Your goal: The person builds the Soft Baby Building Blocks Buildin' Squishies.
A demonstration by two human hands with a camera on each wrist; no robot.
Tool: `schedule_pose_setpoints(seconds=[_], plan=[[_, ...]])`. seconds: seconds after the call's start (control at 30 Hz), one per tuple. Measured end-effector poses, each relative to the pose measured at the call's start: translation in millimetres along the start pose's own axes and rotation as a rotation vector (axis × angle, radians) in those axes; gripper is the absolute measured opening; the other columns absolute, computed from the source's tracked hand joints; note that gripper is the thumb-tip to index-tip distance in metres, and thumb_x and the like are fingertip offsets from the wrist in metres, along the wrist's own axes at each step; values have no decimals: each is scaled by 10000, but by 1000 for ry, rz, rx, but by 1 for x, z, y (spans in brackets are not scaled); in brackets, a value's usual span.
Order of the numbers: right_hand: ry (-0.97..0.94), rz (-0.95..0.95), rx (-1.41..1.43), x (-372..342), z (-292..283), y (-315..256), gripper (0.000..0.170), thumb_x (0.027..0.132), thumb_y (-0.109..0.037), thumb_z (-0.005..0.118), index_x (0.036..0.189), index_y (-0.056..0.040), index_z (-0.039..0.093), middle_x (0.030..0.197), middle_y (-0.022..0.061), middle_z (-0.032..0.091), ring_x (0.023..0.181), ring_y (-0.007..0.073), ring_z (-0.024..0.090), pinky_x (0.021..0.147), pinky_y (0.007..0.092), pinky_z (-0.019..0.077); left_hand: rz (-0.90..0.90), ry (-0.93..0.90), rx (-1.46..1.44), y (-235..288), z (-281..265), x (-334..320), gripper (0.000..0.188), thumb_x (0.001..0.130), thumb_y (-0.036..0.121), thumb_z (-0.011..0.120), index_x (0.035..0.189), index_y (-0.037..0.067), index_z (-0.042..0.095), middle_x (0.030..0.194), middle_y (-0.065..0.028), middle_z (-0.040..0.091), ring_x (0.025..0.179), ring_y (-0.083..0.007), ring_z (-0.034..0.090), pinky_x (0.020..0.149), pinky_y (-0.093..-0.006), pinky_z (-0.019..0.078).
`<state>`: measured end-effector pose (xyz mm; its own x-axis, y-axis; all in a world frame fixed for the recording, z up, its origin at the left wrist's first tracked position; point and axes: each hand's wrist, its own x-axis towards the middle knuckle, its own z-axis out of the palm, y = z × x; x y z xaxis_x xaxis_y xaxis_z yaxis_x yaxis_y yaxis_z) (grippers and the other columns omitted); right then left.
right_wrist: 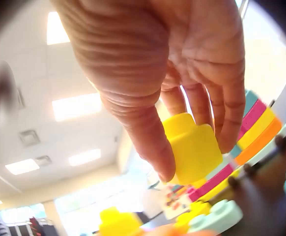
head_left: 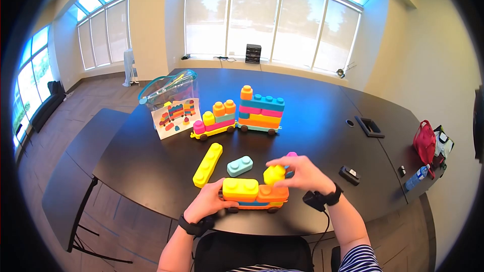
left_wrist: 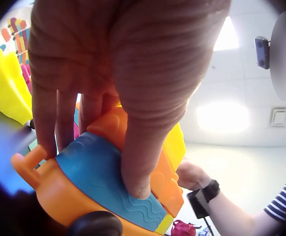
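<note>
My left hand [head_left: 209, 202] grips the left end of an orange wheeled wagon [head_left: 275, 204] near the table's front edge. In the left wrist view, the thumb of the left hand [left_wrist: 133, 98] lies on a blue block [left_wrist: 91, 162] of that wagon. A long yellow block [head_left: 240, 189] and an orange block [head_left: 274, 193] sit on top. Just above the orange block, my right hand [head_left: 305, 174] pinches a small yellow block [head_left: 275, 175]; the right wrist view shows this yellow block [right_wrist: 194, 155] between thumb and fingers of the right hand [right_wrist: 153, 73].
Beyond the hands lie a long yellow block [head_left: 207, 165] and a pale green block [head_left: 239, 166]. Two built wagons [head_left: 214, 127] [head_left: 260, 116] stand farther back, beside a clear bag [head_left: 174, 106]. A black device [head_left: 350, 175], bottle [head_left: 417, 177] and red bag [head_left: 425, 140] are at right.
</note>
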<state>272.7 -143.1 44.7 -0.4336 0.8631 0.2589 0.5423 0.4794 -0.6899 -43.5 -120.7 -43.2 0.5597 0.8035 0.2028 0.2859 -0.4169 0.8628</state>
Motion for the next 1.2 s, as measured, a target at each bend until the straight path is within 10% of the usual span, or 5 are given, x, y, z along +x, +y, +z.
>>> schedule_pose_setpoints(seconds=[0.43, 0.93, 1.13, 1.2], plan=[[-88, -17, -150, -4, 39, -11, 529, 793, -176, 851, 1262, -5, 677, 1153, 196, 729, 1077, 363, 713, 945, 407, 573, -11, 8, 6, 7, -1, -1, 533, 802, 85, 913, 1251, 11, 635, 1161, -140, 767, 1103, -261, 752, 980, -382, 591], [-77, 7, -154, -7, 50, 0, 599, 815, -197, 880, 1336, -35, 634, 1220, 148, 729, 1091, 313, 724, 962, 388, 571, -21, 8, 4, 3, 0, 0, 543, 797, 70, 915, 1264, 21, 642, 1179, -128, 766, 1109, -240, 748, 976, -368, 591], [46, 238, 388, 1, -12, 40, 613, 880, -114, 815, 1449, -43, 598, 1341, 104, 688, 1178, 215, 677, 995, 368, 556, -10, -1, -23, 0, 2, 1, 551, 805, 48, 906, 1287, 23, 638, 1193, -122, 762, 1118, -216, 741, 989, -369, 586], [64, 257, 26, -2, -18, 69, 596, 860, -69, 813, 1424, -57, 622, 1317, 104, 678, 1146, 236, 676, 969, 376, 566, -10, -1, -23, 0, 2, 0, 552, 807, 45, 905, 1290, 23, 637, 1192, -119, 762, 1118, -210, 739, 991, -370, 586]])
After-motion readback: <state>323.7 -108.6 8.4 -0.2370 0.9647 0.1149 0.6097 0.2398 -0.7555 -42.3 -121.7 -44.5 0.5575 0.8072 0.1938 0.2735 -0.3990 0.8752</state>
